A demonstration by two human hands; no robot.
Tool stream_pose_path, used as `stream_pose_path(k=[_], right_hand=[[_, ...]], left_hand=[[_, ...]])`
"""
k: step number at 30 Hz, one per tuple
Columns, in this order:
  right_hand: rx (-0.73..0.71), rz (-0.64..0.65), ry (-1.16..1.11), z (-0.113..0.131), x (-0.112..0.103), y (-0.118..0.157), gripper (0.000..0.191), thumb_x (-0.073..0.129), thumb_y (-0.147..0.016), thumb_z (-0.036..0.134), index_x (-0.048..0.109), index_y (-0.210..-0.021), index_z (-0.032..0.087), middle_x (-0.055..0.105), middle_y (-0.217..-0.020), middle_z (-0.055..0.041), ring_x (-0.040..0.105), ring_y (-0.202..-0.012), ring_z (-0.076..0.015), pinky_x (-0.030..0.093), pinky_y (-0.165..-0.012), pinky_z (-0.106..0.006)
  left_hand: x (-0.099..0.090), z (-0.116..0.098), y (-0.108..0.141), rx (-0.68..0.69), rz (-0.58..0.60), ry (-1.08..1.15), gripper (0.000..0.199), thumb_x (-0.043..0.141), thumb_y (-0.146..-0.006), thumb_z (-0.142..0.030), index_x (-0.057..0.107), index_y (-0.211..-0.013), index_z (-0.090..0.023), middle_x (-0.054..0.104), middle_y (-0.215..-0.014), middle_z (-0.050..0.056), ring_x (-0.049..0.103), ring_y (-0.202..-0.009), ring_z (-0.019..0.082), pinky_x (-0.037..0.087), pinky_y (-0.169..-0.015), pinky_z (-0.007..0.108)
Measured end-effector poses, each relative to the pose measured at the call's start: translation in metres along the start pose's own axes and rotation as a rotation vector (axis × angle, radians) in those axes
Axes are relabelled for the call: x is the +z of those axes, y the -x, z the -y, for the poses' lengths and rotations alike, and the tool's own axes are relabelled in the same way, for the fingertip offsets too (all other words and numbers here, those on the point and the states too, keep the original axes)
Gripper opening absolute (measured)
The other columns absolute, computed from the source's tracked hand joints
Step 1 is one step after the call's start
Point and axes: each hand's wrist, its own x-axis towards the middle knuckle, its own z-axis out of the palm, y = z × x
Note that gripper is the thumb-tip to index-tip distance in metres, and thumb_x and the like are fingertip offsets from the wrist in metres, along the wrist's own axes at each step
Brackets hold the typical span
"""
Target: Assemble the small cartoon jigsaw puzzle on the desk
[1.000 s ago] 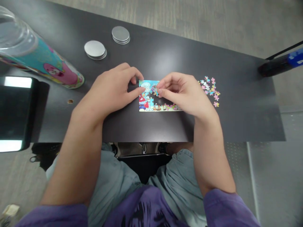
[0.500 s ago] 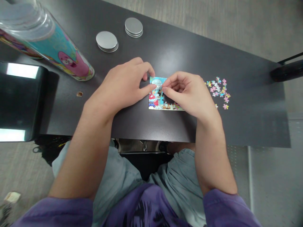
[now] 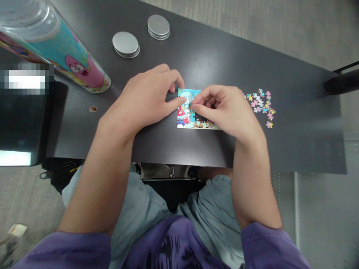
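Note:
A small, colourful, partly assembled jigsaw puzzle [image 3: 183, 120] lies on the dark table, with a dark gap in its middle. My left hand [image 3: 153, 95] rests at its left side, thumb and forefinger apart on the upper left part. My right hand [image 3: 224, 108] is over the puzzle's right part, thumb and forefinger pinched together at its upper middle. Whatever is between those fingertips is too small to make out. Several loose puzzle pieces [image 3: 263, 104] lie to the right of my right hand.
Two stacks of round silver discs, one at the left [image 3: 126, 44] and one further back [image 3: 158, 27], stand behind my left hand. A tall cartoon-printed container [image 3: 81, 69] and a black device [image 3: 19, 119] are at the left. A black object [image 3: 340, 83] is at the right edge.
The view has shifted slightly. My right thumb and forefinger stay pinched at nearly the same spot on the puzzle, and my left hand keeps its pose.

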Motion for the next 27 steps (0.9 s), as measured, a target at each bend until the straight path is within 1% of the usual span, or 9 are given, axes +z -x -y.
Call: stream_pose_path(k=[3, 6, 8, 11, 16, 18, 22, 24, 27], right_hand=[[-0.026, -0.005, 0.038, 0.001, 0.001, 0.000, 0.015, 0.097, -0.094, 0.028, 0.085, -0.091, 0.035, 0.072, -0.078, 0.0019, 0.064, -0.078, -0.0258, 0.050, -0.078, -0.048], [-0.048, -0.041, 0.073, 0.003, 0.000, 0.000, 0.016, 0.097, -0.095, 0.026, 0.084, -0.092, 0.034, 0.077, -0.086, 0.0008, 0.061, -0.077, -0.0238, 0.049, -0.078, -0.047], [-0.058, -0.076, 0.093, 0.005, -0.002, 0.001, 0.016, 0.101, -0.099, 0.033, 0.085, -0.095, 0.033, 0.079, -0.090, -0.0006, 0.060, -0.078, -0.0240, 0.049, -0.077, -0.046], [-0.130, -0.198, 0.088, 0.004, -0.010, 0.003, 0.023, 0.108, -0.101, 0.041, 0.087, -0.097, 0.033, 0.079, -0.089, -0.0026, 0.058, -0.078, -0.0256, 0.048, -0.075, -0.046], [-0.281, -0.370, 0.003, -0.008, -0.035, 0.007, 0.016, 0.097, -0.097, 0.016, 0.087, -0.094, 0.028, 0.076, -0.085, -0.0008, 0.056, -0.073, -0.0184, 0.037, -0.070, -0.041], [-0.342, -0.412, -0.009, -0.016, -0.046, 0.008, 0.016, 0.096, -0.095, 0.013, 0.087, -0.093, 0.026, 0.076, -0.084, -0.0007, 0.058, -0.072, -0.0166, 0.034, -0.068, -0.039], [-0.438, -0.496, -0.011, -0.028, -0.063, 0.010, 0.015, 0.098, -0.091, 0.014, 0.087, -0.091, 0.024, 0.077, -0.080, -0.0012, 0.058, -0.069, -0.0147, 0.030, -0.065, -0.037], [-0.428, -0.504, -0.015, -0.030, -0.067, 0.012, 0.014, 0.093, -0.089, 0.010, 0.089, -0.092, 0.023, 0.077, -0.081, -0.0007, 0.057, -0.069, -0.0140, 0.030, -0.066, -0.037], [-0.368, -0.488, 0.002, -0.028, -0.068, 0.017, 0.018, 0.087, -0.090, 0.006, 0.089, -0.095, 0.024, 0.077, -0.084, 0.0001, 0.060, -0.074, -0.0147, 0.034, -0.070, -0.038]], left_hand=[[0.000, 0.000, 0.000, 0.005, -0.005, -0.002, 0.042, 0.074, -0.107, -0.060, 0.088, -0.141, -0.039, 0.087, -0.136, 0.009, 0.080, -0.123, 0.042, 0.065, -0.102, 0.057], [0.000, 0.000, 0.001, 0.017, 0.001, -0.017, 0.041, 0.072, -0.108, -0.059, 0.087, -0.141, -0.039, 0.086, -0.138, 0.009, 0.080, -0.123, 0.041, 0.064, -0.102, 0.057], [0.000, 0.001, 0.001, 0.022, 0.001, -0.026, 0.042, 0.072, -0.108, -0.059, 0.087, -0.142, -0.039, 0.086, -0.139, 0.009, 0.080, -0.123, 0.041, 0.063, -0.102, 0.057], [0.000, 0.002, 0.000, 0.019, 0.003, -0.039, 0.044, 0.072, -0.108, -0.061, 0.086, -0.143, -0.039, 0.086, -0.140, 0.009, 0.079, -0.122, 0.041, 0.063, -0.102, 0.057], [0.000, 0.005, -0.001, 0.018, 0.006, -0.026, 0.043, 0.072, -0.108, -0.063, 0.086, -0.143, -0.043, 0.085, -0.134, 0.008, 0.078, -0.123, 0.040, 0.064, -0.098, 0.056], [0.000, 0.004, 0.000, 0.024, 0.006, -0.036, 0.042, 0.072, -0.108, -0.063, 0.086, -0.142, -0.043, 0.085, -0.135, 0.008, 0.078, -0.122, 0.040, 0.064, -0.098, 0.057], [0.001, -0.013, 0.004, -0.051, -0.021, -0.109, 0.048, 0.072, -0.111, -0.062, 0.086, -0.148, -0.035, 0.083, -0.148, 0.011, 0.078, -0.125, 0.041, 0.064, -0.103, 0.059], [0.002, -0.024, 0.005, -0.119, -0.045, -0.135, 0.054, 0.074, -0.111, -0.066, 0.086, -0.151, -0.032, 0.079, -0.157, 0.013, 0.078, -0.130, 0.045, 0.064, -0.104, 0.060], [0.006, -0.035, 0.004, -0.176, -0.079, -0.133, 0.060, 0.080, -0.107, -0.075, 0.086, -0.149, -0.033, 0.074, -0.164, 0.014, 0.079, -0.134, 0.048, 0.065, -0.104, 0.059]])
